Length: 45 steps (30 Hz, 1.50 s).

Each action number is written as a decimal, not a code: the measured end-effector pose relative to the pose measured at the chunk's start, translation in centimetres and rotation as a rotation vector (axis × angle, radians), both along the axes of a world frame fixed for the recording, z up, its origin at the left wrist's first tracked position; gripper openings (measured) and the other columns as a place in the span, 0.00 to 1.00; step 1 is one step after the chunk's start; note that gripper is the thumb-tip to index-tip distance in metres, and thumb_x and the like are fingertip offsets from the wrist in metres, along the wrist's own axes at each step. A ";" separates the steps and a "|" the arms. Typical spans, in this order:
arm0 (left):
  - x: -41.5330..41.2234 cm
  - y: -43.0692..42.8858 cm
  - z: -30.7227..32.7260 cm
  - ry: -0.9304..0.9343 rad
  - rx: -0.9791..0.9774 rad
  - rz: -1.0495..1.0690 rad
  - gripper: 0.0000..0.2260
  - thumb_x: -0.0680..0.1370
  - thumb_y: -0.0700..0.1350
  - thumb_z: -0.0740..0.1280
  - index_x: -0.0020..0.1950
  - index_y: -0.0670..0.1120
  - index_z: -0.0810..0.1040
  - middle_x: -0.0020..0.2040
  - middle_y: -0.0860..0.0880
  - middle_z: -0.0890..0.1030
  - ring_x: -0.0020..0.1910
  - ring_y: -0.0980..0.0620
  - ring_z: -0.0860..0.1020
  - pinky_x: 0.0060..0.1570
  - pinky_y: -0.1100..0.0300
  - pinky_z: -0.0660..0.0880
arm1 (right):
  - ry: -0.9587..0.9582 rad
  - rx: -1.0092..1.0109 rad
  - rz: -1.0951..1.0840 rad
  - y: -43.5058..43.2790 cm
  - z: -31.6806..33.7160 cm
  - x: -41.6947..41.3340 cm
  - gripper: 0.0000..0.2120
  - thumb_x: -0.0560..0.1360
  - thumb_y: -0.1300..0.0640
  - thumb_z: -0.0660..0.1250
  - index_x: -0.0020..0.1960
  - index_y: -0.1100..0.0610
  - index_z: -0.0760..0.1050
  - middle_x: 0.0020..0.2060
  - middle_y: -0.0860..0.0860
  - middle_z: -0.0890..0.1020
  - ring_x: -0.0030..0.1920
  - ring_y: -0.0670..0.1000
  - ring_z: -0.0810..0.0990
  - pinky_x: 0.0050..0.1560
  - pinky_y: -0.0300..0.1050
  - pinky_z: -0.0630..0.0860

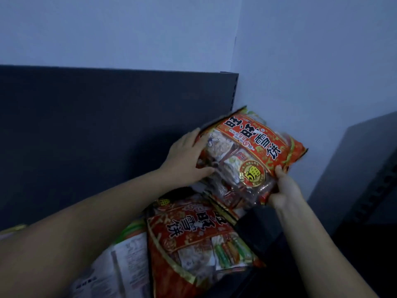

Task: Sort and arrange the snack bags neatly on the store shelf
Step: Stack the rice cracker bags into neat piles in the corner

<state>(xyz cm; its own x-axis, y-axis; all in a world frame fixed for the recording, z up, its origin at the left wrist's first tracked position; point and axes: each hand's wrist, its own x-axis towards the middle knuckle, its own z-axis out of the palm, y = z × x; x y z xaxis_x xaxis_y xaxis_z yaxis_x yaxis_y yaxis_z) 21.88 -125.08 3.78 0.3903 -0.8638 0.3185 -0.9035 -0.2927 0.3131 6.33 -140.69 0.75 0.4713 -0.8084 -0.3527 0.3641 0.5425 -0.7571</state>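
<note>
A red and gold snack bag (253,155) with black lettering is held tilted in the air above the shelf, close to the right end of the dark back panel. My left hand (187,158) grips its left edge, fingers behind and thumb in front. My right hand (283,190) pinches its lower right corner. Below it a second red snack bag (193,239) lies flat on the shelf. A bag lying back side up (126,265), white with small print, sits to its left. More packaging shows underneath the held bag.
The dark shelf back panel (107,130) fills the left and ends at a slotted upright (235,89). A pale wall (300,61) rises behind and to the right. A dark shelf unit (365,173) stands at the far right. Bare dark shelf surface (264,237) shows under my right forearm.
</note>
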 end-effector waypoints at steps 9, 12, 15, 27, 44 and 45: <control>0.5 -5.1 -4.9 -0.079 0.307 -0.074 0.34 0.80 0.54 0.60 0.78 0.53 0.41 0.79 0.50 0.41 0.77 0.49 0.41 0.73 0.49 0.37 | 0.353 -0.451 0.075 -3.8 -3.7 4.6 0.28 0.76 0.53 0.67 0.71 0.55 0.58 0.61 0.53 0.76 0.58 0.56 0.77 0.58 0.55 0.74; 0.7 -5.7 -5.3 -0.024 0.373 -0.082 0.34 0.80 0.51 0.60 0.78 0.54 0.40 0.78 0.51 0.39 0.77 0.49 0.40 0.72 0.49 0.36 | 0.349 -0.450 0.172 -4.2 -4.0 4.4 0.31 0.75 0.50 0.67 0.72 0.52 0.56 0.63 0.53 0.75 0.60 0.57 0.76 0.62 0.60 0.72; 0.5 -5.1 -5.1 0.022 0.352 -0.089 0.34 0.80 0.50 0.60 0.78 0.53 0.41 0.78 0.50 0.39 0.77 0.50 0.40 0.73 0.50 0.36 | 0.326 -0.426 0.179 -4.0 -4.2 3.7 0.33 0.73 0.50 0.70 0.72 0.51 0.57 0.62 0.53 0.76 0.59 0.57 0.77 0.62 0.62 0.72; -0.3 4.6 -6.3 0.315 0.710 0.116 0.38 0.75 0.58 0.65 0.77 0.45 0.51 0.75 0.43 0.57 0.72 0.43 0.60 0.71 0.50 0.61 | 0.389 -0.613 -0.014 5.7 -4.1 0.7 0.28 0.69 0.50 0.71 0.65 0.52 0.63 0.64 0.53 0.69 0.60 0.54 0.73 0.60 0.53 0.72; -2.6 37.7 -1.0 0.221 0.461 0.346 0.46 0.59 0.77 0.53 0.67 0.49 0.70 0.65 0.54 0.70 0.65 0.52 0.69 0.64 0.60 0.65 | 0.278 -1.015 0.932 31.2 -5.7 -0.9 0.29 0.66 0.34 0.61 0.65 0.42 0.67 0.63 0.37 0.72 0.64 0.38 0.69 0.64 0.40 0.68; -2.8 40.1 -2.0 0.222 0.411 0.450 0.48 0.57 0.79 0.52 0.69 0.51 0.68 0.66 0.55 0.67 0.68 0.53 0.66 0.68 0.59 0.62 | 0.280 -1.024 0.948 32.1 -5.6 -0.6 0.30 0.65 0.33 0.61 0.65 0.42 0.68 0.62 0.36 0.72 0.63 0.37 0.70 0.61 0.37 0.68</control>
